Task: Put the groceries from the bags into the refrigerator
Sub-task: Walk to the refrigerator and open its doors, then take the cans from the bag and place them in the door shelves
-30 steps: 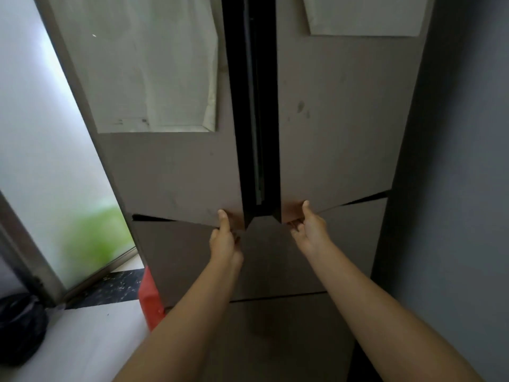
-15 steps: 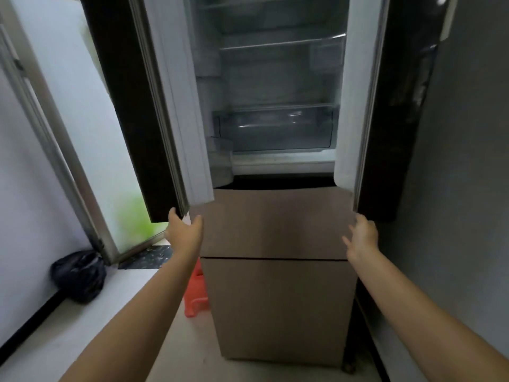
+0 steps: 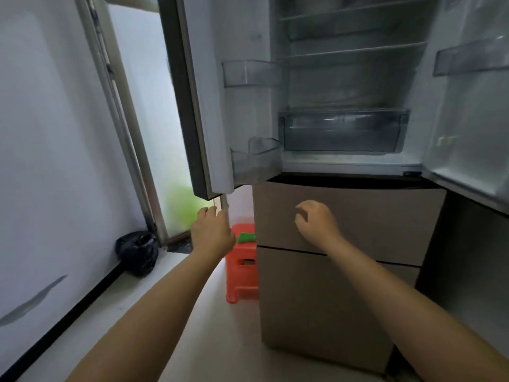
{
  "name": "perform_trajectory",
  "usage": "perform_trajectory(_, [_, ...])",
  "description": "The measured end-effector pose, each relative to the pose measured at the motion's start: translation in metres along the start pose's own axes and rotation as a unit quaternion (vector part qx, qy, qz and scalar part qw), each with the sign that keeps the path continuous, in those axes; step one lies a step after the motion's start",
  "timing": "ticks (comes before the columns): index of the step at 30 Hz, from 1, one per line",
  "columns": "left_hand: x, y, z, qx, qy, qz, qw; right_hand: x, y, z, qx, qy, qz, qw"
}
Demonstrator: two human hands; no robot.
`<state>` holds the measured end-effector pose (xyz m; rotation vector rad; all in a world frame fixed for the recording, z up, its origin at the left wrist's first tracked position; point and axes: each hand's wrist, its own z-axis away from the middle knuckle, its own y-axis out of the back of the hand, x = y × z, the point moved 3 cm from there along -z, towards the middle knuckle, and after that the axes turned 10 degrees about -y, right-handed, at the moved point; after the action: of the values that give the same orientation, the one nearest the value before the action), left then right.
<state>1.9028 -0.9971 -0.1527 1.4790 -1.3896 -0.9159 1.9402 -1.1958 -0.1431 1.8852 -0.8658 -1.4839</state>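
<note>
The refrigerator (image 3: 344,213) stands in front of me with both upper doors swung wide. Its left door (image 3: 201,106) carries clear bins; the right door (image 3: 473,111) reaches the frame's right edge. Inside I see glass shelves and a clear drawer (image 3: 341,130), with no food visible. My left hand (image 3: 212,232) hovers just below the left door's bottom corner, fingers loosely curled, holding nothing. My right hand (image 3: 316,221) floats in front of the brown middle drawer, fingers bent and apart, holding nothing. A black plastic bag (image 3: 137,252) lies on the floor by the left wall.
An orange plastic stool (image 3: 242,271) with a small green item (image 3: 246,237) on top stands left of the refrigerator. A frosted glass door (image 3: 146,106) is behind the open fridge door. White wall on the left, grey wall on the right.
Both upper doors have swung from shut to fully open. My hands have let go of the door edges and dropped lower; the right hand moved inward, in front of the middle drawer.
</note>
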Motion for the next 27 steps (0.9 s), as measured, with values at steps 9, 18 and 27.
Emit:
perform_trajectory(9, [-0.172,-0.040,0.093,-0.098,0.080,-0.064,0.990,-0.121,-0.178,0.051,-0.142,0.162,0.072,0.974])
perform_trajectory(18, [-0.337,-0.140,0.162,-0.211,0.209,-0.066,0.953,-0.194,-0.414,0.073,-0.330,0.228,0.104,0.910])
perform_trajectory(27, [-0.446,-0.288,0.264,-0.370,0.244,0.006,0.897,-0.146,-0.622,0.155,-0.506,0.151,0.200,0.826])
